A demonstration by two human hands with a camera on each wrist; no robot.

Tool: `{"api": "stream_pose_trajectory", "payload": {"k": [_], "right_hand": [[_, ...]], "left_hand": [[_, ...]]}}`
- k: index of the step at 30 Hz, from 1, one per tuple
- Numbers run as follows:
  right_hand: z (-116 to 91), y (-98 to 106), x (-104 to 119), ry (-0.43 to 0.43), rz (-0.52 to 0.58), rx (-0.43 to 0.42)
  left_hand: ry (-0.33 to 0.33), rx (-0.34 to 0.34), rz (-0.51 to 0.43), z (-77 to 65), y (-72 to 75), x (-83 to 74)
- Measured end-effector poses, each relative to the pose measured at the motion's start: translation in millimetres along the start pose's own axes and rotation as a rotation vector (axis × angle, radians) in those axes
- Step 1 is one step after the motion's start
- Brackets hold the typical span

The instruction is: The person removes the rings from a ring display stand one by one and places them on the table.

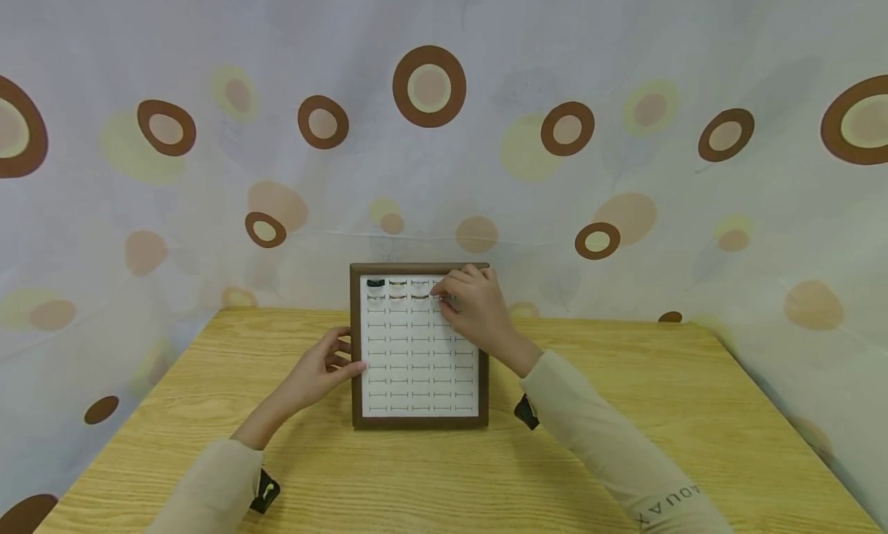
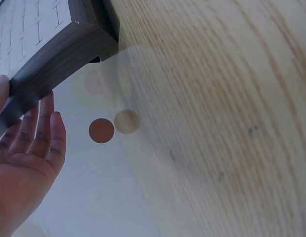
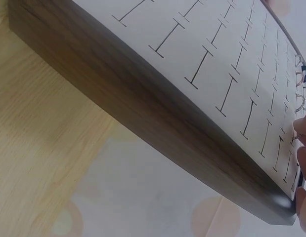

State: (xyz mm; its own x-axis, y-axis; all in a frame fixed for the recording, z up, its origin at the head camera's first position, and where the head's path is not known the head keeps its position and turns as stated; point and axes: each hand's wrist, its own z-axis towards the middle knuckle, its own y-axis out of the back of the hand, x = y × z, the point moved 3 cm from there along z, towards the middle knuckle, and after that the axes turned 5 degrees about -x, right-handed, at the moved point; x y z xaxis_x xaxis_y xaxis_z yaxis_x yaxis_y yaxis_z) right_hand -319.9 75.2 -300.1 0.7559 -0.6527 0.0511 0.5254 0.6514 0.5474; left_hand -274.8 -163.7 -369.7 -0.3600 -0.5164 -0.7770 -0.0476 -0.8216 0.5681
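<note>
A ring display board (image 1: 420,423) with a brown wooden frame and a white slotted panel stands upright on the table. My left hand (image 1: 319,374) grips its left side, thumb on the front, fingers behind the frame (image 2: 49,61). A wide black ring (image 1: 375,283) sits at the top left of the panel, with several thin rings beside and below it in the top two rows. At the second row, right of those rings, my right hand (image 1: 479,307) pinches a small ring against a slot; its fingertips mostly hide that ring. In the right wrist view, the lower slots hold nothing.
The light wooden table (image 1: 597,472) runs back to a pale curtain (image 1: 499,25) printed with brown and yellow circles. Black straps (image 1: 265,492) show at both sleeve cuffs. In the right wrist view, a small golden object shows at the left edge.
</note>
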Motion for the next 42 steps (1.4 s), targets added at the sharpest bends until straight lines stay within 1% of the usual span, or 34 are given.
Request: {"api": "stream_pose_trajectory", "payload": {"k": [2, 5, 18, 25, 30, 35, 42], "right_hand": [[0.2, 0.2, 0.3, -0.002, 0.002, 0.004], [0.6, 0.7, 0.5, 0.001, 0.011, 0.005], [1.2, 5.7, 0.2, 0.021, 0.105, -0.007], [0.3, 6.4, -0.3, 0.03, 0.159, -0.021], [0.7, 7.2, 0.2, 0.025, 0.197, -0.014], [0.2, 11.0, -0.2, 0.027, 0.21, -0.016], [-3.7, 23.7, -4.0, 0.039, 0.2, -0.006]], "left_hand": [[-0.001, 0.002, 0.008, -1.8, 1.9, -7.0], [0.0, 0.003, 0.019, -2.7, 3.0, -10.6], [-0.001, 0.005, 0.003, -1.1, 2.0, -5.6], [-0.007, 0.011, -0.003, -1.4, 2.2, -7.8], [-0.015, 0.006, 0.008, -1.6, 2.4, -9.3], [-0.013, 0.007, 0.009, -1.6, 1.9, -8.0], [-0.007, 0.009, 0.005, -1.9, 1.6, -7.3]]}}
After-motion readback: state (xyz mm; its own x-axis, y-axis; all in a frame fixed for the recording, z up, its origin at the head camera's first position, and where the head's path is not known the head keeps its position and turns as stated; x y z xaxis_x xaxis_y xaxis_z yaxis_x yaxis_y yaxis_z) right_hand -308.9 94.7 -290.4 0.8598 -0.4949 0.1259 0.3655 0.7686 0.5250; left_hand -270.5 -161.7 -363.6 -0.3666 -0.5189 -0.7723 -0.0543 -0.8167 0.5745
